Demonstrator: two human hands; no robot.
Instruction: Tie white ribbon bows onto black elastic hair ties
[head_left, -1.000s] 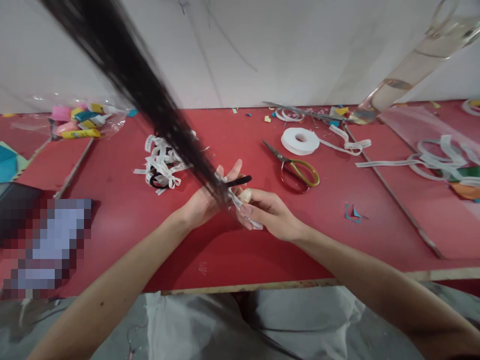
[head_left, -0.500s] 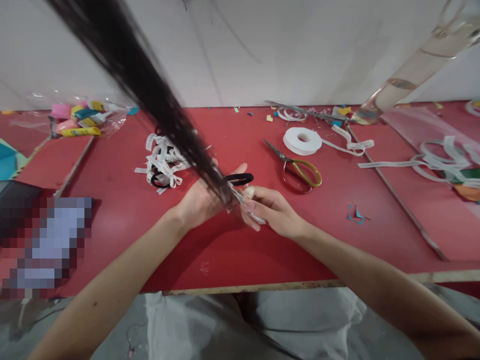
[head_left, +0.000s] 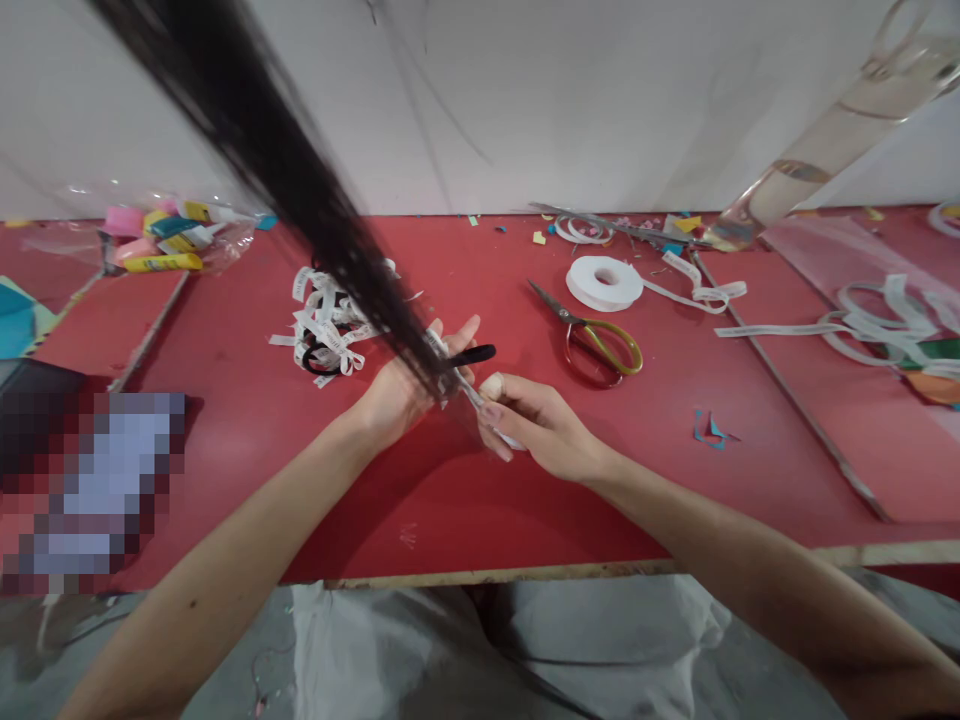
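White ribbon [head_left: 469, 390] is pinched by the right hand [head_left: 551, 425], mid-worktop [head_left: 360, 520]; the left hand [head_left: 397, 397] is partly spread by the black band [head_left: 477, 355], its hold hidden by hair [head_left: 300, 190]. Toward the back edge, scissors [head_left: 568, 317] are seen.

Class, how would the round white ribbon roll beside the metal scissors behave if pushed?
The round white ribbon roll would probably slide, not roll, since it lies flat. Its thin white tail curls loosely, so might trail floppily.

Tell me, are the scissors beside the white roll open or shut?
Shut, it seems: the blades of the scissors lie together and end in a single point.
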